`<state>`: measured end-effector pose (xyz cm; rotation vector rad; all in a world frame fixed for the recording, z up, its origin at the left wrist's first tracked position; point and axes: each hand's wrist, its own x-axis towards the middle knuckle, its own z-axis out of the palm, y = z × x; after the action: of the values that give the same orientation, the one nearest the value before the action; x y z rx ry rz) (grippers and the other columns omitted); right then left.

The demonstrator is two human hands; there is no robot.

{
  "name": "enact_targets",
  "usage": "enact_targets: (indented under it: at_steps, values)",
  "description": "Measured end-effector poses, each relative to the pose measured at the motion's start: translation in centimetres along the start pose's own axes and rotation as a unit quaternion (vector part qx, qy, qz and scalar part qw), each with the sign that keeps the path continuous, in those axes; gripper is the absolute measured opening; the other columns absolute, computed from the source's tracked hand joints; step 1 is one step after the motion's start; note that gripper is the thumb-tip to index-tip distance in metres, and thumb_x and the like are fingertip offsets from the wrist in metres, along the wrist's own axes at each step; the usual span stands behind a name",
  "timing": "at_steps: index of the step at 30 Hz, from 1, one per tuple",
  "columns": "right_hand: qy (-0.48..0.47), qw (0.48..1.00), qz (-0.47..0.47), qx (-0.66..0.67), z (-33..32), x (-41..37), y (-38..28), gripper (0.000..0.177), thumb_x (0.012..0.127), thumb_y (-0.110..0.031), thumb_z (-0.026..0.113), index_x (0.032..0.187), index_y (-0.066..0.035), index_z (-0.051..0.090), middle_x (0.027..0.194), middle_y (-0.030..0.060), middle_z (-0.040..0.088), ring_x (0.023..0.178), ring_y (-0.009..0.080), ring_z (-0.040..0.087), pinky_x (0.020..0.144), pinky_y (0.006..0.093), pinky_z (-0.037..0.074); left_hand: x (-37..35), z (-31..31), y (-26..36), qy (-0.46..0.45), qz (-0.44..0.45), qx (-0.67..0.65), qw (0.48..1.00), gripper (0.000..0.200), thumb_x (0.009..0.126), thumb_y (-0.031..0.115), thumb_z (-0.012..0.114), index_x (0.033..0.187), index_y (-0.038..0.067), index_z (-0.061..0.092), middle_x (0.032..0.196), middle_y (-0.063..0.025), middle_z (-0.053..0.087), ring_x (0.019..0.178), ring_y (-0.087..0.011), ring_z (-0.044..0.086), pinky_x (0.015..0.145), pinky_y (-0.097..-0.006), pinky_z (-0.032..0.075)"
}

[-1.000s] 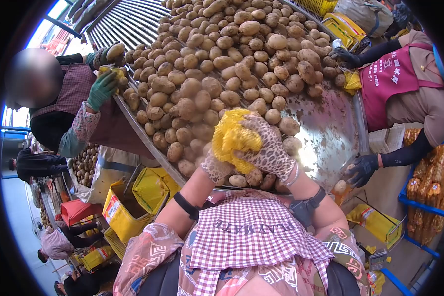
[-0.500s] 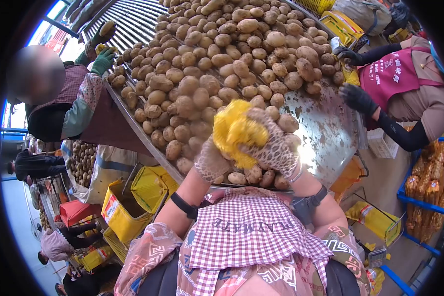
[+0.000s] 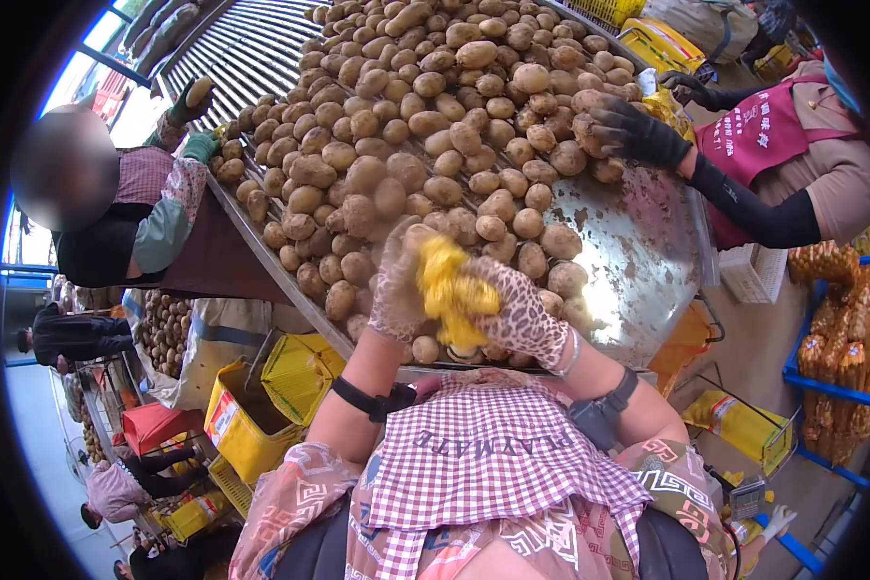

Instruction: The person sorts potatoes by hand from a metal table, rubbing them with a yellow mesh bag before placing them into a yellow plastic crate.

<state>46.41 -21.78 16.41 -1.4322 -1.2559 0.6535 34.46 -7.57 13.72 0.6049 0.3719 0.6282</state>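
Note:
A crumpled yellow mesh bag (image 3: pixel 447 280) is bunched between my gloved hands, above the near edge of the sorting table. My right hand (image 3: pixel 524 311), in a leopard-print glove, is closed around its right side. On the other side, my left hand (image 3: pixel 397 285) is gripping the bag, its fingers partly blurred and pointing up along it. Whether anything is inside the bag is hidden. Brown potatoes (image 3: pixel 366 174) lie in a thick heap just beyond and around my hands.
The metal tabletop (image 3: pixel 638 261) shows at the right. A co-worker's black-gloved hand (image 3: pixel 638 130) is over the potatoes there; another co-worker's green glove (image 3: pixel 200 147) is at the left. Yellow baskets (image 3: pixel 251 416) stand lower left. A blue rack (image 3: pixel 831 387) holds filled net bags.
My left hand has moved up along the yellow bag, and the bag has sunk slightly and changed shape. The right co-worker's hand has reached in over the potatoes.

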Motion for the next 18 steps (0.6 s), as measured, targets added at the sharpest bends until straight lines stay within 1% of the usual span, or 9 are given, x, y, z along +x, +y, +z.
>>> enact_targets:
  at_steps: [1,3,4,5,10,11,13,15,18]
  values:
    - [-0.069,0.997,0.004,-0.044,-0.6,-0.3,0.0,0.049,0.078,-0.006,0.074,0.124,-0.004,0.055,0.115,0.0136,0.061,0.113,0.0224,0.057,0.098,0.0335,0.047,0.0,-0.6,0.9,-0.076,0.034,0.019,0.996,0.044,0.088,0.025,0.066,0.123,0.005,0.048,0.106,-0.0073,0.058,0.105,-0.0216,0.057,0.089,-0.0365,0.052]
    - [0.066,0.990,0.115,0.040,-1.1,-0.2,1.7,0.045,0.080,-0.002,0.071,0.122,-0.003,0.055,0.116,0.0125,0.061,0.111,0.0224,0.059,0.095,0.0333,0.050,-0.5,-2.0,1.4,0.018,-0.097,-0.240,0.966,0.042,0.090,0.028,0.062,0.122,0.005,0.050,0.110,-0.0081,0.059,0.106,-0.0222,0.058,0.093,-0.0365,0.049]
    - [0.179,0.913,0.266,0.253,-1.7,0.9,2.9,0.043,0.081,0.000,0.069,0.121,-0.003,0.053,0.115,0.0117,0.062,0.107,0.0219,0.061,0.091,0.0325,0.052,-0.7,-3.4,0.9,-0.010,-0.052,-0.101,0.993,0.043,0.091,0.031,0.059,0.124,0.005,0.051,0.116,-0.0090,0.059,0.110,-0.0221,0.057,0.096,-0.0368,0.047]
    - [0.216,0.902,0.269,0.258,-2.6,1.3,5.1,0.042,0.083,0.000,0.068,0.122,-0.003,0.052,0.114,0.0128,0.063,0.104,0.0227,0.063,0.087,0.0322,0.054,-1.1,-3.0,1.0,-0.006,-0.048,-0.102,0.994,0.043,0.091,0.031,0.059,0.124,0.005,0.051,0.116,-0.0090,0.059,0.110,-0.0221,0.057,0.096,-0.0368,0.047]
    - [0.121,0.989,0.081,0.035,1.0,1.9,1.7,0.052,0.080,-0.010,0.071,0.128,-0.006,0.051,0.120,0.0154,0.060,0.115,0.0269,0.056,0.099,0.0332,0.045,-0.6,-1.4,-0.1,-0.030,-0.092,-0.153,0.983,0.054,0.086,0.030,0.065,0.130,0.004,0.047,0.125,-0.0113,0.055,0.117,-0.0268,0.054,0.100,-0.0394,0.046]
    - [0.020,0.993,0.029,-0.116,0.6,1.3,-0.2,0.052,0.081,-0.008,0.069,0.130,-0.006,0.050,0.122,0.0162,0.058,0.121,0.0270,0.052,0.102,0.0336,0.042,-0.5,-1.2,-0.1,-0.033,-0.090,-0.156,0.983,0.054,0.086,0.030,0.065,0.130,0.004,0.047,0.125,-0.0113,0.055,0.117,-0.0268,0.054,0.100,-0.0394,0.046]
    - [-0.082,0.984,-0.063,-0.147,-0.8,1.1,-0.1,0.051,0.080,-0.005,0.068,0.128,-0.005,0.051,0.120,0.0154,0.059,0.120,0.0259,0.053,0.103,0.0347,0.042,-1.0,-1.5,0.4,-0.094,-0.039,-0.006,0.995,0.067,0.081,0.028,0.073,0.134,0.003,0.041,0.127,-0.0130,0.053,0.117,-0.0268,0.054,0.100,-0.0390,0.045]
    - [0.088,0.937,0.225,0.251,-3.5,1.8,4.0,0.050,0.078,-0.003,0.068,0.125,-0.005,0.054,0.119,0.0145,0.059,0.120,0.0255,0.052,0.104,0.0355,0.041,-1.8,-2.9,1.1,-0.033,0.010,0.396,0.918,0.080,0.073,0.027,0.080,0.137,0.003,0.038,0.126,-0.0124,0.053,0.119,-0.0212,0.050,0.101,-0.0356,0.042]
    - [0.055,0.979,0.170,0.098,-1.9,1.9,3.0,0.046,0.079,0.003,0.065,0.123,-0.004,0.054,0.115,0.0111,0.061,0.114,0.0238,0.056,0.100,0.0330,0.045,-1.6,-2.3,1.1,-0.057,0.099,0.569,0.814,0.076,0.072,0.024,0.080,0.134,0.002,0.041,0.125,-0.0113,0.053,0.118,-0.0224,0.051,0.102,-0.0350,0.041]
